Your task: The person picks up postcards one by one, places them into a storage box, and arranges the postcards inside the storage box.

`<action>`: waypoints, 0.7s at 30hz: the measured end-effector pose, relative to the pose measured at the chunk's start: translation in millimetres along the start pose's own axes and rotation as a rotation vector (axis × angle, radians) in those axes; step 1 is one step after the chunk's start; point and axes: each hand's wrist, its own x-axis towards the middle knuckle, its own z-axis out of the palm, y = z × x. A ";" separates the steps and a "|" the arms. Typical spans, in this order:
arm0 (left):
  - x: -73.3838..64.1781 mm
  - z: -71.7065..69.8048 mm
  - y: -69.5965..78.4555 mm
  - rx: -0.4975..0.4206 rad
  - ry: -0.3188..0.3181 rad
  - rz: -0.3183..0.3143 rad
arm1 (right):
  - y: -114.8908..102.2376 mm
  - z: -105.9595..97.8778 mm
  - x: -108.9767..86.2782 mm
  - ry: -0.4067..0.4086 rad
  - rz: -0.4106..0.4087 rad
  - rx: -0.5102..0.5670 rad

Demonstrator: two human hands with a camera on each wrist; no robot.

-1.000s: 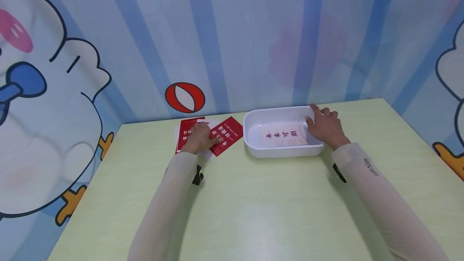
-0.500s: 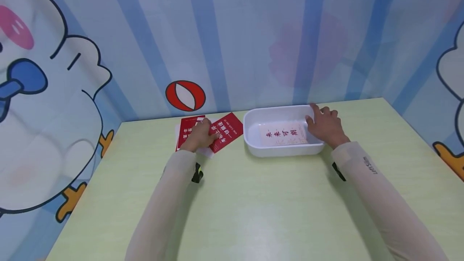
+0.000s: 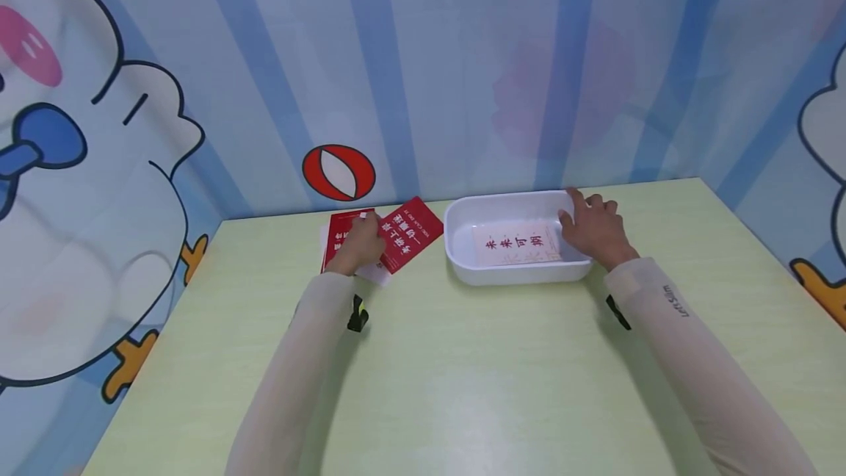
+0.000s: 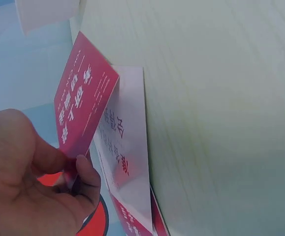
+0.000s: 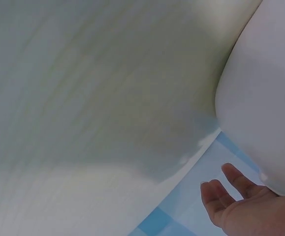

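In the head view my left hand (image 3: 362,244) pinches a red card (image 3: 413,232) with white lettering. The left wrist view shows this red card (image 4: 83,93) between thumb and fingers, tilted up off the pile. Under it lie a white card (image 4: 127,132) with red characters and another red card (image 3: 340,230), partly covered by the hand. My right hand (image 3: 598,230) holds the right end of a white plastic box (image 3: 515,276), thumb on the inside and other fingers outside. Flat in the box rests a pale card (image 3: 518,244) with dark red characters.
The pale yellow-green table (image 3: 463,358) meets a blue striped backdrop (image 3: 463,79) just behind the box and cards. Cartoon figures are printed on the backdrop at both sides. The box stands right of the card pile.
The pinched red card has been raised and turned slightly upward from the pile, and my left fingers have curled in on it. My right hand and the box stay in place.
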 end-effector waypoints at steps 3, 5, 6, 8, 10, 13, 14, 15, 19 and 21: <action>-1.4 -1.4 0.8 -0.018 0.015 -0.003 | -0.1 -1.3 -0.1 -0.006 -0.002 0.004; -2.0 -2.7 0.9 -0.041 0.032 -0.008 | -0.1 -2.0 -0.1 -0.011 -0.003 0.006; -2.1 -3.5 1.1 -0.051 0.044 -0.006 | -0.2 -2.5 -0.2 -0.012 -0.004 0.008; -2.6 -4.6 1.5 -0.070 0.069 -0.003 | 0.1 -2.5 -0.6 -0.012 -0.004 0.010; -2.3 -5.5 1.8 -0.080 0.091 0.006 | -0.2 -2.8 -1.4 -0.008 -0.003 0.010; -1.1 -6.2 2.4 -0.079 0.113 0.016 | 0.7 -2.6 -1.4 -0.007 -0.004 0.007; -0.6 -6.3 2.5 -0.085 0.115 0.019 | 1.2 -2.4 -1.1 -0.008 -0.005 0.006; -0.1 -6.2 2.4 -0.089 0.119 0.018 | 1.4 -2.3 -1.0 -0.008 -0.005 0.005; 2.4 -6.0 1.6 -0.113 0.135 0.006 | 1.4 -2.6 -1.1 -0.010 -0.012 0.008; 3.0 -6.0 0.9 -0.118 0.144 -0.001 | 0.7 -3.1 -1.7 -0.011 -0.016 0.011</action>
